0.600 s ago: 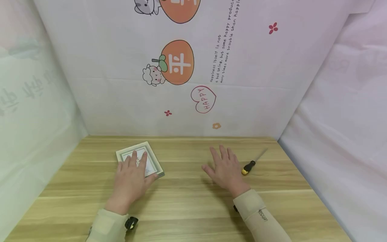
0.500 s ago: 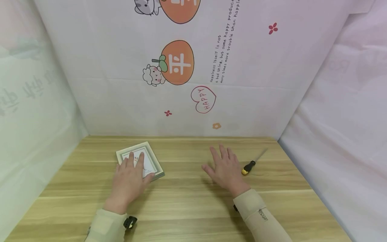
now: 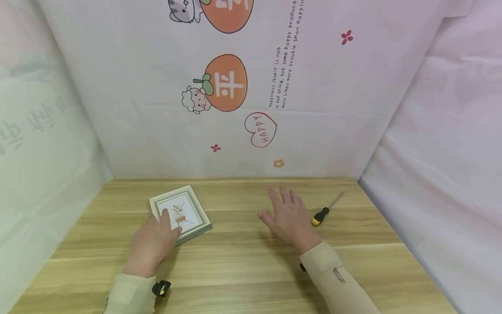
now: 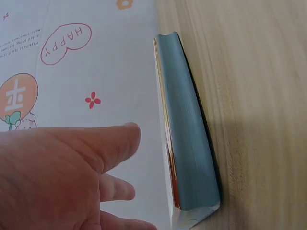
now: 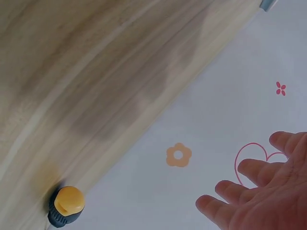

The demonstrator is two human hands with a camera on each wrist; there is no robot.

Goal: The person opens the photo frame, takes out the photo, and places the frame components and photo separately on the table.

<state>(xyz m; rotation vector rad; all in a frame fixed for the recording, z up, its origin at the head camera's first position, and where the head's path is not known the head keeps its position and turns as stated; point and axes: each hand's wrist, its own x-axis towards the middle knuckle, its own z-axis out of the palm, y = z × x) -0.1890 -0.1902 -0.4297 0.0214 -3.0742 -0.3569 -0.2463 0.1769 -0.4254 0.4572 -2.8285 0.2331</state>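
Observation:
A picture frame (image 3: 181, 214) lies face up on the wooden table at the left, its cream and grey-green border around a print of a potted plant. My left hand (image 3: 154, 240) is over its near left corner, the index finger and thumb overlapping it in the head view. In the left wrist view the fingers (image 4: 115, 143) are extended, with a gap to the frame's grey-green side (image 4: 188, 124). My right hand (image 3: 290, 220) hovers with spread fingers and holds nothing. Just right of it lies a screwdriver (image 3: 321, 216) with a black and yellow handle.
White printed cloth (image 3: 313, 131) rises behind the table, and more cloth hangs along the left and right sides. The wooden tabletop (image 3: 231, 261) stretches between the two hands.
My left hand has drawn back from the picture frame, toward the near left, uncovering most of the print. My right hand and the screwdriver keep their places, while the head view has shifted slightly.

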